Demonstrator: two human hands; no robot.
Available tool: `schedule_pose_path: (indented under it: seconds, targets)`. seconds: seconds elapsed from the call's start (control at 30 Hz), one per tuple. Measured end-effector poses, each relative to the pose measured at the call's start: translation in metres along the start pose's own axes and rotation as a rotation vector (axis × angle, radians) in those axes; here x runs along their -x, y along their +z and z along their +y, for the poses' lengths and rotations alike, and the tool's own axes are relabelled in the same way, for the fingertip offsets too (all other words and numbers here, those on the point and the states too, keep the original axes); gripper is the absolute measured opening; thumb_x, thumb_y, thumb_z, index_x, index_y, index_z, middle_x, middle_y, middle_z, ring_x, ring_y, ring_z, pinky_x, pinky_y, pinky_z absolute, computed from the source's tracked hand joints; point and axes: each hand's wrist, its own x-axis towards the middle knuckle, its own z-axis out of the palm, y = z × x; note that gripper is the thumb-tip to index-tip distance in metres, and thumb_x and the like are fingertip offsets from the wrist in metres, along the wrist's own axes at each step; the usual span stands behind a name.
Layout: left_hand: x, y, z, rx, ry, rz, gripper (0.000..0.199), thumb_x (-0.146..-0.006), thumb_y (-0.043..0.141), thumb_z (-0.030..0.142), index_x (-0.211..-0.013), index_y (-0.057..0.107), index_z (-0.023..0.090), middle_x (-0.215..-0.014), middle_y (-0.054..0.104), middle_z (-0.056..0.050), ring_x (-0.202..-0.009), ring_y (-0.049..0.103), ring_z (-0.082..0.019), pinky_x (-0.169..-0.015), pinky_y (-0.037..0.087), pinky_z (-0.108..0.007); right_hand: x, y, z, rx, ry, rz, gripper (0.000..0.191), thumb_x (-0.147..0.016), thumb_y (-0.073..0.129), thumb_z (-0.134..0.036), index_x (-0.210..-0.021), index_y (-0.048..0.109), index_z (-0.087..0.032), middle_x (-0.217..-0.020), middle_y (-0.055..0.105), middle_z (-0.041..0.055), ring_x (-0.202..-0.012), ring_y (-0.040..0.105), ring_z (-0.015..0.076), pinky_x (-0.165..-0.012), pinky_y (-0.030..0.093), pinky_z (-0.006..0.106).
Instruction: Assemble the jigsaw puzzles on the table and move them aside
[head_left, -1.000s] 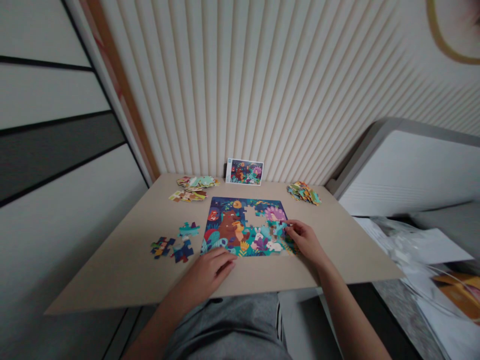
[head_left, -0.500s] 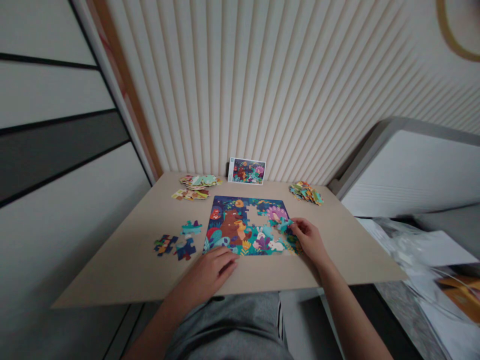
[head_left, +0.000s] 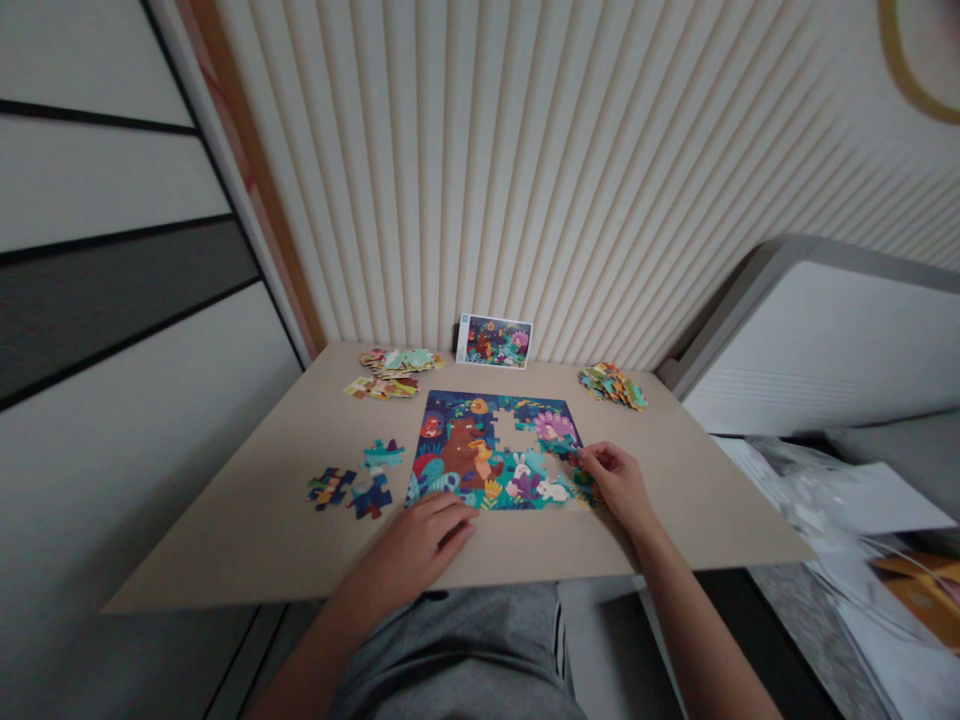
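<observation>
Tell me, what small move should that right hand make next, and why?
Perhaps the right hand should fill the small right-side gap in the jigsaw puzzle: its fingertips are beside that gap, where bare tabletop shows.

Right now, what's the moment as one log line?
left hand: at near edge of puzzle | right hand: at its right edge, grip unclear | puzzle: has gaps | loose pieces: left of puzzle
</observation>
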Motion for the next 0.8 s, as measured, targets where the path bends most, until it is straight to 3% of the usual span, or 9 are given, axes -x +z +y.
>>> schedule_pose_path:
  seconds: [0.17,0.27,0.37,0.47,0.63,0.8]
  targets:
    - [-0.0005,-0.0003,-0.0001,-0.005,0.002,0.002,0.021,-0.103,0.051,0.027,-0.114,0.068,0.025,-0.11,0.068,-0.002,-0.105,0.063,-0.018,-0.096,0.049,-0.031,-0.0002,-0.0023,0.0063,0.071,-0.038,0.025,0.032,-0.084,0.073,-0.049,-0.083,0.068,-0.017,-0.079,0.071,0.0061,-0.07,0.061,0.017,-0.066,0.046,0.029]
    - [-0.0004,-0.0003,0.0001,-0.008,-0.001,-0.002,0.021,-0.103,0.05,0.026,-0.113,0.068,0.024,-0.11,0.068,-0.003,-0.106,0.062,-0.018,-0.096,0.049,-0.032,0.0003,-0.0045,0.0089,0.081,-0.058,0.039,0.033,-0.085,0.072,-0.045,-0.102,0.068,-0.018,-0.08,0.069,0.0036,-0.069,0.059,0.0166,-0.066,0.046,0.029]
    - [0.0003,-0.0004,0.0008,-0.013,-0.008,-0.007,0.021,-0.103,0.05,0.027,-0.114,0.068,0.024,-0.111,0.068,-0.004,-0.106,0.062,-0.019,-0.097,0.049,-0.033,0.0027,-0.006,0.0081,0.149,-0.063,0.026,0.05,-0.086,0.067,-0.041,-0.128,0.061,-0.017,-0.081,0.067,0.0019,-0.069,0.058,0.0167,-0.066,0.046,0.029]
    - [0.0008,0.0001,0.001,-0.012,-0.006,-0.003,0.021,-0.103,0.05,0.027,-0.114,0.068,0.025,-0.111,0.068,-0.004,-0.106,0.062,-0.019,-0.097,0.049,-0.033,0.0053,-0.0054,0.0063,0.242,-0.074,-0.014,0.055,-0.087,0.062,-0.038,-0.137,0.058,-0.016,-0.082,0.065,0.0016,-0.068,0.056,0.0161,-0.065,0.045,0.029]
    - [0.0001,0.0013,0.0001,-0.014,0.003,0.012,0.022,-0.102,0.051,0.026,-0.114,0.069,0.025,-0.11,0.069,-0.004,-0.105,0.063,-0.018,-0.095,0.05,-0.032,0.0071,-0.0028,0.0077,0.335,-0.1,-0.045,0.045,-0.089,0.058,-0.039,-0.126,0.066,-0.016,-0.082,0.063,0.0024,-0.068,0.055,0.0159,-0.064,0.044,0.028]
    - [0.0004,0.0009,0.0005,-0.018,-0.006,0.001,0.022,-0.103,0.05,0.026,-0.113,0.069,0.025,-0.11,0.069,-0.004,-0.105,0.063,-0.018,-0.095,0.05,-0.032,0.0072,-0.0026,0.0077,0.302,-0.09,0.007,0.034,-0.09,0.061,-0.049,-0.099,0.068,-0.017,-0.078,0.063,0.0029,-0.065,0.053,0.0161,-0.06,0.042,0.027]
